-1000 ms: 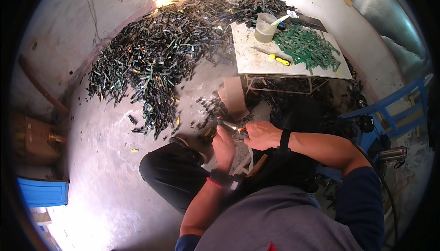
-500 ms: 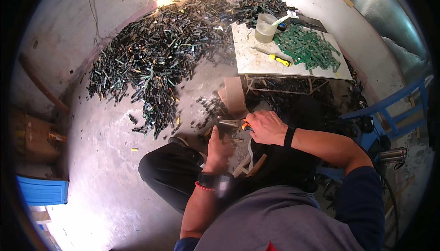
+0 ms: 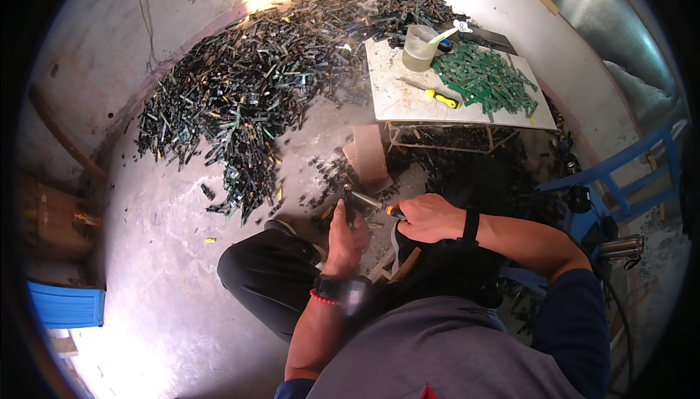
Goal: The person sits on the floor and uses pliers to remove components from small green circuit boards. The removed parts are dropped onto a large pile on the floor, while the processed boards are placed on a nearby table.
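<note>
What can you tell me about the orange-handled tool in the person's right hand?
The orange-handled tool looks like pliers: a slim, silvery, seemingly metal front, and an orange and dark handle mostly hidden inside the right hand. It points left and slightly upward in the picture, its tip close to a dark piece in the left hand; whether they touch is unclear.

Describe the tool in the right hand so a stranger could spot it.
Find the white tabletop, then the right hand nearer the wearer. Its pliers point toward the left hand; their orange handle distinguishes them from the tabletop's yellow-handled tool.
</note>
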Available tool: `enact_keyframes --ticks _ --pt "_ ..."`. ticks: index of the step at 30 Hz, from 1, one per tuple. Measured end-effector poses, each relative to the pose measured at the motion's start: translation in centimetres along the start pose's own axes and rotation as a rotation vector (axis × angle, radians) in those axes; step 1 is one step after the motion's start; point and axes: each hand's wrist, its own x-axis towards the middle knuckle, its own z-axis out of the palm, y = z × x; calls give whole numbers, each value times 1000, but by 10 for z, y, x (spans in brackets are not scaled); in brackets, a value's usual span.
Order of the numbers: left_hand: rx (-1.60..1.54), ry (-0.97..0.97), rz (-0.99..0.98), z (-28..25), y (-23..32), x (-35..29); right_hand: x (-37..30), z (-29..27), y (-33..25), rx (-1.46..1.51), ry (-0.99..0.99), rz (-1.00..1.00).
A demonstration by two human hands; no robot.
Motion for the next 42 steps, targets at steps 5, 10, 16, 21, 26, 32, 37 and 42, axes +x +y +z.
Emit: enact_keyframes --ticks 5,10,16,21,26,32,37,42 --pt "106 114 90 -2 -3 1 4 -6 -2 -184 78 -11" --pt "183 154 121 -22 -10 15 9 2 -3 -260 156 -22" --pt "779 249 462 -83 -52 63 12 11 -3 -493 317 -79" --pt "990 335 697 -75 -63 65 17 15 -3 -527 321 -87" --pt "608 303 521 -39 -43 42 19 13 -7 -498 329 -134" --pt "535 354 436 -19 -40 30 21 5 -16 -421 140 -34" --pt "657 376 570 -18 -46 32 25 5 -14 -459 51 -57" --pt "522 360 406 -20 -49 30 27 14 -6 -515 138 -131"
